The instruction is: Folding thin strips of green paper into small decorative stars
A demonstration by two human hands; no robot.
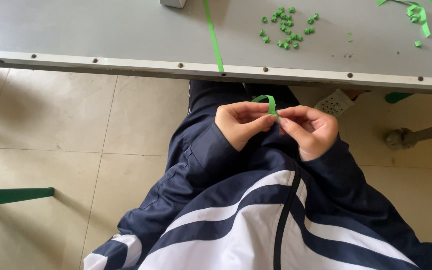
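- Your left hand (241,125) and right hand (310,131) meet over your lap, just below the edge of the grey table (101,30); both pinch the same green paper strip (271,104), fingertips nearly touching.
- The strip arcs up in a small loop above the pinch point. Whether the fold under your fingers is creased, I can't tell; they cover it.
- To fold it well: keep the pinch right at the fold, thumbs flat on the strip so the edges line up before you press.
- Keep the loop free of twist; a skewed wrap probably gives a lopsided piece.
- Work close to the fingertips, with light tension only. The thin paper looks like it would tear or kink if pulled.
- Folded green pieces (287,27) lie in a loose cluster on the table, well apart from your hands.
- A long green strip (212,32) lies across the table, running to its near edge above your left hand.
- More green offcuts (418,15) sit at the far right of the table.
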